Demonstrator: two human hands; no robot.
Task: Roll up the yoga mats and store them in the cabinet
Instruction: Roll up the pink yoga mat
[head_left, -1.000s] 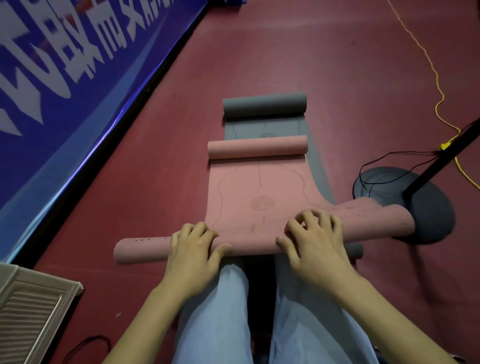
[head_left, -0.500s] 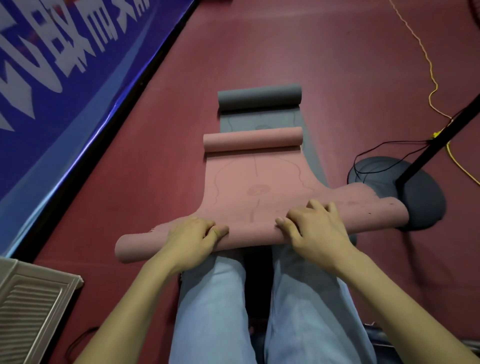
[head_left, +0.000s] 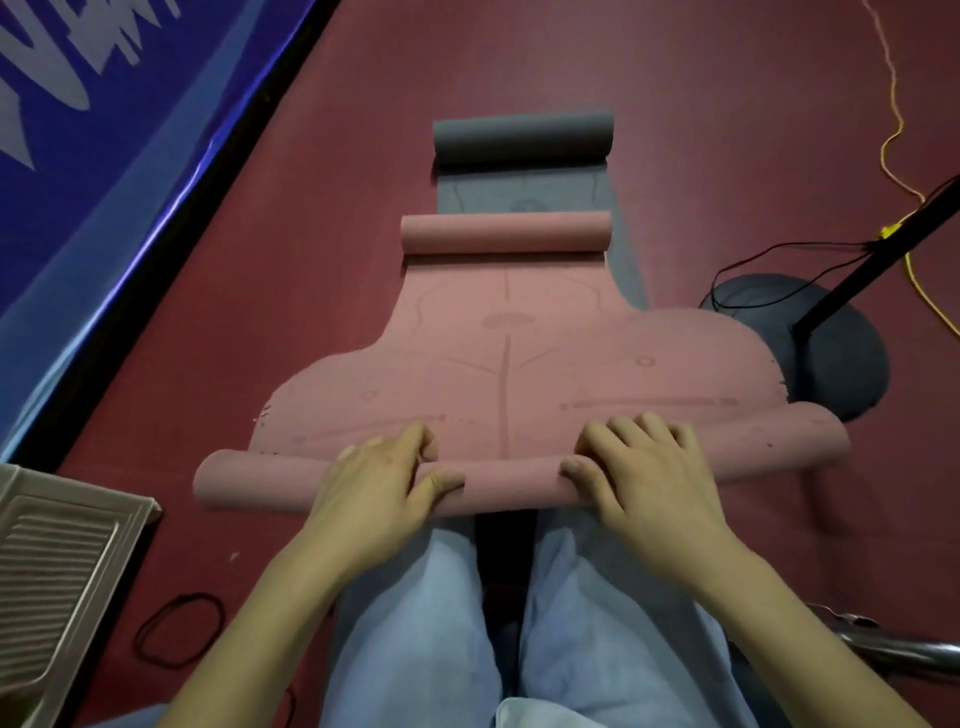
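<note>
— Where was the pink mat (head_left: 509, 364)?
— On the red floor (head_left: 675, 104), over the grey mat (head_left: 522, 136), its near end rolled. My left hand (head_left: 382, 480) and right hand (head_left: 647, 470) curled around that roll, gripping it.

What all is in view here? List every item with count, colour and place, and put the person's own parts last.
pink yoga mat: one, pink, centre floor, near end in a roll under both hands, far end curled.
grey yoga mat: one, grey, beneath the pink one, far end rolled.
banner: one, blue with white lettering, left.
stand base: one, dark grey round, right, with a black pole.
yellow cord: one, right floor.
black cable: one, by the stand.
black loop: one, floor, lower left.
louvred panel: one, beige, lower left.
legs: two, light blue trousers, bottom centre.
left hand: on the roll.
right hand: on the roll.
</note>
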